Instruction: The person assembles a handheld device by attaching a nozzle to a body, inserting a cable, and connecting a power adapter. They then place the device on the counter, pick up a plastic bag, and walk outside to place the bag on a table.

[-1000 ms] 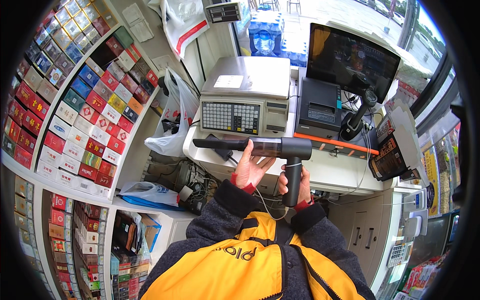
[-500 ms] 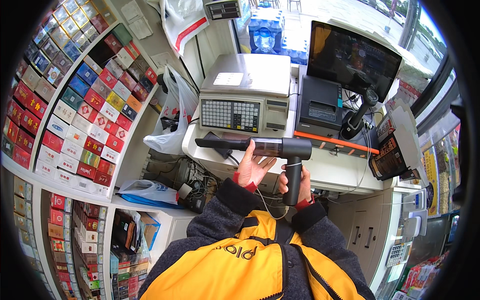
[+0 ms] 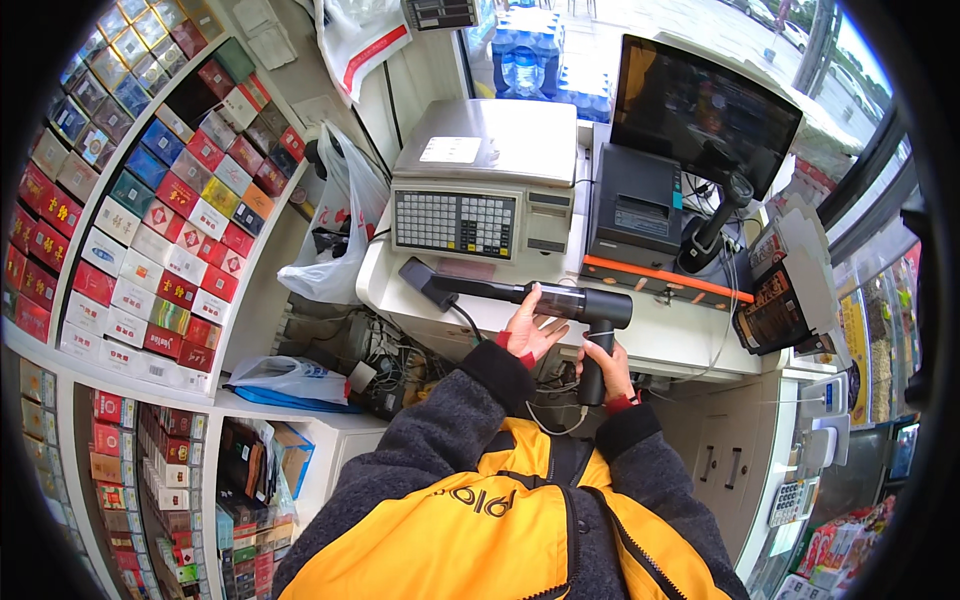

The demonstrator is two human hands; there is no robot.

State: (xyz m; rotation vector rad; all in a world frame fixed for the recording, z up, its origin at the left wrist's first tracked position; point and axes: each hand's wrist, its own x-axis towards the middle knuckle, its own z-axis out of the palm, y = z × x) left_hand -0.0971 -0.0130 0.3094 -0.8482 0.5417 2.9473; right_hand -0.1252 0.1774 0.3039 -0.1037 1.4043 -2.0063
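A: What has just changed?

B: The handheld vacuum (image 3: 600, 306) has swung to a slant, its nozzle (image 3: 480, 289) pointing left and a little upward, where half a second ago it lay nearly level. The tip has come to the right, so more of the black corded gadget (image 3: 419, 274) now shows.

A: And what does that mean for the work?

B: Only the aim differs; the vacuum remains in the person's hands, at the centre of the frame, before the white counter (image 3: 690, 335). Whether the nozzle touches the gadget, one cannot tell.

A: How does each hand hold?

B: The right hand (image 3: 614, 368) is wrapped around the vacuum's handle. The left hand (image 3: 535, 332) has its thumb against the barrel, fingers spread beneath.

A: And the count?

B: Two hands, one vacuum, one gadget. One scale (image 3: 485, 180) stands at upper centre; one printer (image 3: 632, 205), one screen (image 3: 705, 115) and one scanner (image 3: 714, 222) stand at upper right. The small boxes (image 3: 160, 270) on the left are too many to count reliably.
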